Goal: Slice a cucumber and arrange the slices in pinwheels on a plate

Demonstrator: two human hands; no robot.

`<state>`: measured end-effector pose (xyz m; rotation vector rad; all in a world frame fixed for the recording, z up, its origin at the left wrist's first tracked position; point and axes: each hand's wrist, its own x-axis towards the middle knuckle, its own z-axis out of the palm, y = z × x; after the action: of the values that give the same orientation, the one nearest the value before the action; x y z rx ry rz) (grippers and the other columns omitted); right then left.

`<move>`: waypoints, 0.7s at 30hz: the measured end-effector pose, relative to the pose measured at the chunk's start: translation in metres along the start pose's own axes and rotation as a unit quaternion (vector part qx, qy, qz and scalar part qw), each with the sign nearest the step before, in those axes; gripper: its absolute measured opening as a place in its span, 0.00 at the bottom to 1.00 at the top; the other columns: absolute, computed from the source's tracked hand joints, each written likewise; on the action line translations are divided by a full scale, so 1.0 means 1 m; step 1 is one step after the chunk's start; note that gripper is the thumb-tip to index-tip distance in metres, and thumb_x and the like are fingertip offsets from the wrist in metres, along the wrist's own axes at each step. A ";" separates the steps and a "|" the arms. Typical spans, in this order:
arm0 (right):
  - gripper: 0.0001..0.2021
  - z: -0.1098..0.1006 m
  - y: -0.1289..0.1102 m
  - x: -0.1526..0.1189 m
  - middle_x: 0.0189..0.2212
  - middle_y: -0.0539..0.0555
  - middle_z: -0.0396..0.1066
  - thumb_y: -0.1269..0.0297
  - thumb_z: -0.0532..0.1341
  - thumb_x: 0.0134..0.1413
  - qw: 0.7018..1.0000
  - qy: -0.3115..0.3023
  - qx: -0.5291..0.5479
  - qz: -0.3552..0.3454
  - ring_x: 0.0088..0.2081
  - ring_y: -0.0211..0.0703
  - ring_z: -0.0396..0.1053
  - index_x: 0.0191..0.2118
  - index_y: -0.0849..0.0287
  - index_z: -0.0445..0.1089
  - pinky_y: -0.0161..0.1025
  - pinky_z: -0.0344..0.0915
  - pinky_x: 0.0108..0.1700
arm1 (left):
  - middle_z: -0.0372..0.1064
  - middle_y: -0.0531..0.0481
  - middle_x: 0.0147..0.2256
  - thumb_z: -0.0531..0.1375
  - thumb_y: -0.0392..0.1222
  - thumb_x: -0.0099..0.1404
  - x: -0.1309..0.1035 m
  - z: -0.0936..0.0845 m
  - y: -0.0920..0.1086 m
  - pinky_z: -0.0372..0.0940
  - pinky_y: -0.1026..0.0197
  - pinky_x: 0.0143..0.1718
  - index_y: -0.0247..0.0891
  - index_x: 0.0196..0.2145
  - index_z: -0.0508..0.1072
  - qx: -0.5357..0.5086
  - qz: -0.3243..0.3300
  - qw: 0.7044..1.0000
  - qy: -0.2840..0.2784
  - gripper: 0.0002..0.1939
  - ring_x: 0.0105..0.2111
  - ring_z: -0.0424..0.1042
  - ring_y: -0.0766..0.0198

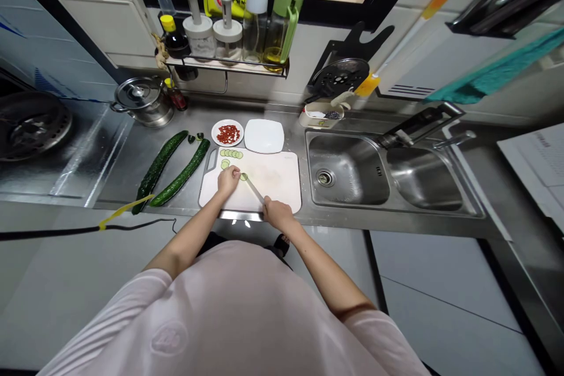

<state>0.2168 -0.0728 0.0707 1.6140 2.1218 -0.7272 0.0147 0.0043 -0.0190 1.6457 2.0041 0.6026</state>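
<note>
One white rectangular cutting board [277, 182] with a grey handle at its left end, lying flat by the front edge of the steel counter [198, 116]. One metal knife [254, 189], held in the closed right hand [277, 213] over the board's front half, blade slanting away and to the left. One left hand [229, 181], fingers drawn together over the board's left half, near the blade's tip; whether they grip anything cannot be told. One thin pale-green cucumber slice [244, 177], at the blade's tip. Further round green-rimmed slices [231, 154], an overlapping row near the board's far left corner, with more just nearer. Two long dark-green cucumbers [162, 164], left of the board, slanting, their near ends by the counter's front edge; two small green end pieces [191, 138] near their far ends. One round white plate [227, 133] of chopped red pieces [228, 134] and one white squarish dish [264, 136], side by side beyond the board's far edge.
</note>
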 end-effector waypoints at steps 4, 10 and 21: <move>0.13 -0.004 0.000 0.001 0.40 0.62 0.74 0.66 0.47 0.63 1.000 -0.004 -0.008 -0.006 0.43 0.51 0.72 0.50 0.60 0.61 0.41 0.62 0.40 | 0.74 0.51 0.32 0.57 0.40 0.61 0.001 0.000 0.000 0.60 0.63 0.34 0.41 0.37 0.75 0.002 -0.009 1.000 -0.006 0.08 0.34 0.71 0.62; 0.13 -0.005 0.000 0.003 0.40 0.62 0.74 0.66 0.48 0.63 1.000 -0.007 -0.010 -0.010 0.43 0.51 0.73 0.50 0.60 0.61 0.41 0.62 0.40 | 0.74 0.51 0.32 0.57 0.39 0.61 0.002 0.001 0.000 0.60 0.63 0.36 0.41 0.38 0.75 0.004 -0.014 1.000 -0.008 0.09 0.34 0.71 0.62; 0.13 -0.007 0.004 -0.004 0.41 0.62 0.74 0.64 0.47 0.63 1.000 -0.016 -0.006 -0.005 0.43 0.52 0.72 0.50 0.60 0.61 0.41 0.61 0.39 | 0.74 0.51 0.32 0.57 0.39 0.60 0.002 -0.001 0.002 0.60 0.63 0.35 0.41 0.38 0.75 0.001 -0.016 1.000 -0.012 0.09 0.34 0.71 0.62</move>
<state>0.2217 -0.0706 0.0783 1.5762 2.1085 -0.7378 0.0152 0.0061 -0.0167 1.6126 2.0111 0.5675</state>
